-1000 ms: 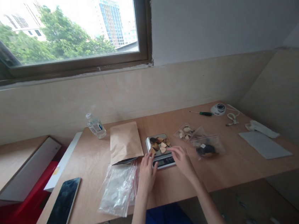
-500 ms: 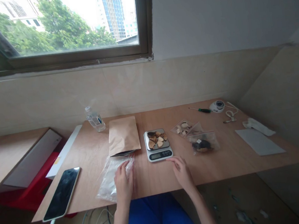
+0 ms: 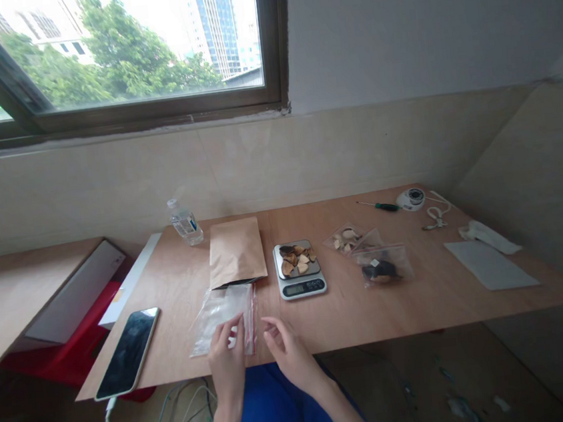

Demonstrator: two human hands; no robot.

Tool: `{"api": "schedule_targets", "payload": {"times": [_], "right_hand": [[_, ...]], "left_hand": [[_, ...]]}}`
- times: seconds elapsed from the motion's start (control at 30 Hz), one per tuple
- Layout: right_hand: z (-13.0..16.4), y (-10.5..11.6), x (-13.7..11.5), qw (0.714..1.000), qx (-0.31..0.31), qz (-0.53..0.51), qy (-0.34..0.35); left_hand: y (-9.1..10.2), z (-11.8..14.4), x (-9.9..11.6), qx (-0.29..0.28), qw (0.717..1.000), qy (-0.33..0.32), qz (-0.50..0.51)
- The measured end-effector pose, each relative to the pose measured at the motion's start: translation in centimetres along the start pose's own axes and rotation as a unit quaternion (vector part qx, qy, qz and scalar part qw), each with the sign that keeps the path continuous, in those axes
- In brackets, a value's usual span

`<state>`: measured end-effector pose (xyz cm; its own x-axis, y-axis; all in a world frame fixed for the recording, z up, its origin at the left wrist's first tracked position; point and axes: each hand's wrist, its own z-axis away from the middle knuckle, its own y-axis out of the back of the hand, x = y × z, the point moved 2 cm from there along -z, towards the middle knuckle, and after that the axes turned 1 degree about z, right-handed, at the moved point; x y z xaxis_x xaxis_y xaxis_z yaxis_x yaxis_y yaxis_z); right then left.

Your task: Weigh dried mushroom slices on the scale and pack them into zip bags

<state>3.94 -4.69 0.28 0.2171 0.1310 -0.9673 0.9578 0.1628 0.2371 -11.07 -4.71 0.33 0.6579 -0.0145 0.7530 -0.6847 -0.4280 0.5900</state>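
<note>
- Watching remotely: L hand (image 3: pixel 227 361) over clear zip bags (image 3: pixel 216 317) on desk (image 3: pixel 373 319), fingers narrow; can't tell if film's pinched.
- R hand (image 3: pixel 290 352) just beside, fingers curled, slight gap, apparently nothing held.
- I'd judge cleanest grip = red edge (image 3: pixel 254 318), 1 layer.
- Scale (image 3: pixel 318 287) bears dried slices (image 3: pixel 295 258); pouch (image 3: pixel 401 259) at right holds dark pcs (image 3: pixel 382 270).

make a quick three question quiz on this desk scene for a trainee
1. True or false: the phone lies to the right of the brown paper bag.
2. Which is nearest the left hand? (a) screwdriver (b) clear zip bags (c) bottle
3. Fill in: the dried slices rest on the plate of the ____.

Key: 1. False, it lies to the left. 2. b. 3. scale.
</note>
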Motion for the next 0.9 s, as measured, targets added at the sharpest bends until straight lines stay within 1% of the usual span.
{"api": "schedule_targets", "payload": {"times": [0.03, 0.1, 0.2, 0.3, 0.37, 0.43, 0.53, 0.6, 0.67, 0.73, 0.77, 0.83, 0.9], "right_hand": [[-0.3, -0.6, -0.4, 1.0, 0.001, -0.022, -0.01], [-1.1, -1.2, -1.2, 0.998, 0.002, -0.068, -0.019], [-1.8, -0.8, -2.1, 0.995, 0.009, -0.1, -0.005], [-2.1, 0.5, -2.1, 0.996, 0.023, -0.091, 0.0], [-2.0, 1.3, -1.8, 0.996, 0.021, -0.084, -0.001], [-2.0, 2.0, -1.6, 0.997, 0.012, -0.079, 0.0], [-1.9, 2.9, -2.0, 0.998, -0.011, -0.07, 0.002], [-1.8, 3.3, -2.4, 0.998, -0.034, -0.06, 0.005], [-1.9, 3.7, -2.7, 0.997, -0.061, -0.052, 0.016], [-2.1, 4.3, -2.5, 0.995, -0.082, -0.048, 0.021], [-2.4, 4.8, -2.1, 0.996, -0.077, -0.044, 0.018], [-2.9, 6.1, -1.2, 0.999, -0.037, -0.032, 0.005], [-3.6, 7.7, -0.3, 1.0, -0.004, -0.026, -0.006]], "left_hand": [[0.0, 0.4, 1.1, -0.014, 1.0, -0.007, 0.018], [-0.2, 1.1, 3.0, -0.012, 0.998, -0.009, 0.061], [-0.7, 1.7, 4.7, -0.033, 0.992, -0.008, 0.121], [-1.4, 1.8, 5.2, -0.08, 0.983, -0.013, 0.163], [-1.8, 1.7, 5.2, -0.098, 0.978, -0.016, 0.186], [-2.1, 1.6, 5.3, -0.112, 0.973, -0.016, 0.204], [-2.7, 1.5, 5.6, -0.148, 0.963, -0.003, 0.226], [-3.0, 1.4, 5.9, -0.154, 0.96, 0.008, 0.235], [-3.2, 1.1, 6.1, -0.134, 0.963, 0.019, 0.235], [-3.1, 0.8, 6.1, -0.092, 0.971, 0.027, 0.22], [-2.8, 0.5, 6.0, -0.063, 0.975, 0.034, 0.209], [-2.0, -0.1, 5.8, 0.003, 0.981, 0.057, 0.188], [-1.1, -0.8, 5.7, 0.044, 0.979, 0.087, 0.179]]}}
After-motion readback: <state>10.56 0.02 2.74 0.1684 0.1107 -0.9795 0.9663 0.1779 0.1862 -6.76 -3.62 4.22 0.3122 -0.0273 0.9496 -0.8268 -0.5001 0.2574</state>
